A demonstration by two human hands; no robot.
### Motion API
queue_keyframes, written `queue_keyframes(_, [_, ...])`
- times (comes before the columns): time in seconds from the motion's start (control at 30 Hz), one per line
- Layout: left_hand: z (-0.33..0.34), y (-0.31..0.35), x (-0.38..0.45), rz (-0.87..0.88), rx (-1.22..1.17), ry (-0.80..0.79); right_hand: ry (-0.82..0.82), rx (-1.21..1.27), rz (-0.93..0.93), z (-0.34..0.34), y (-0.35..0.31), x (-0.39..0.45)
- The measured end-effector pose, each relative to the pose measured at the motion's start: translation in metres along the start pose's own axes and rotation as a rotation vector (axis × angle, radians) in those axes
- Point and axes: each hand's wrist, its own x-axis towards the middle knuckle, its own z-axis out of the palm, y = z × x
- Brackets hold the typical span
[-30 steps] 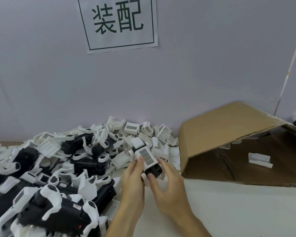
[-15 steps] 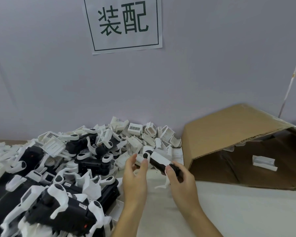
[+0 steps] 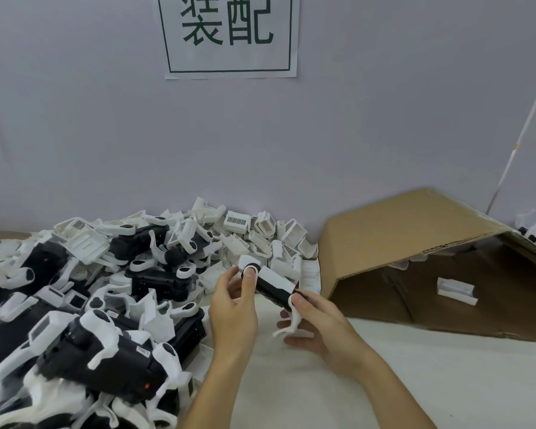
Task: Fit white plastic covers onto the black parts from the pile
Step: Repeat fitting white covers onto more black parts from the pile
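Black and white plastic fills our left side: the pile point(image 3: 84, 305) of black parts, many already wearing white pieces, slopes from the near left edge up to the loose white covers point(image 3: 260, 233) heaped against the wall.

Just right of that heap we hold the piece in work. Our left hand point(image 3: 232, 308) has its fingers curled up around the upper-left end of the black part point(image 3: 268, 287), the thumb pressing on the round white-rimmed cap there. The part's long axis runs from upper left down to lower right, so it lies slantwise between our two hands, lifted off the pale table point(image 3: 415, 382). A white cover point(image 3: 276, 278) sits along its top face; whether it is fully seated we cannot tell.

Our right hand point(image 3: 319, 320) pinches the lower-right end between thumb and forefinger, the other fingers loosely spread beneath. A thin white leg point(image 3: 290, 323) hangs down from that end.

Both hands are equally close to the part, one at each end. We judge the coming move to be a squeeze or a turn along that slanted axis, with the left thumb best placed to press the cover home.

Further right lies the cardboard box point(image 3: 399, 236), tipped on its side and open toward us, with one white piece point(image 3: 457, 289) inside.
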Motion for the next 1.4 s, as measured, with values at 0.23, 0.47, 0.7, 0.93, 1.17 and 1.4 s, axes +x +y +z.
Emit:
queue_keyframes(0.23, [-0.002, 0.0, 0.004, 0.035, -0.018, -0.015, -0.072, -0.13, -0.048, 0.0, -0.014, -0.005])
queue_keyframes(0.47, [-0.001, -0.005, 0.006, 0.004, -0.097, 0.041, 0.275, 0.402, 0.062, 0.03, -0.003, 0.007])
queue_keyframes(0.7, [-0.004, -0.012, 0.011, 0.003, -0.129, 0.055, 0.236, 1.042, -0.47, -0.013, -0.158, 0.024])
queue_keyframes(0.93, [-0.004, -0.018, 0.012, 0.011, -0.078, -0.005, 0.371, 0.396, -0.271, -0.01, -0.069, 0.008])
queue_keyframes(1.17, [-0.002, -0.025, 0.01, -0.071, 0.154, -0.159, 0.347, -0.311, -0.299, 0.017, 0.021, 0.005])
queue_keyframes(1.4, [-0.006, -0.026, 0.01, -0.033, 0.298, -0.157, 0.341, -0.505, -0.281, 0.014, 0.025, 0.007])
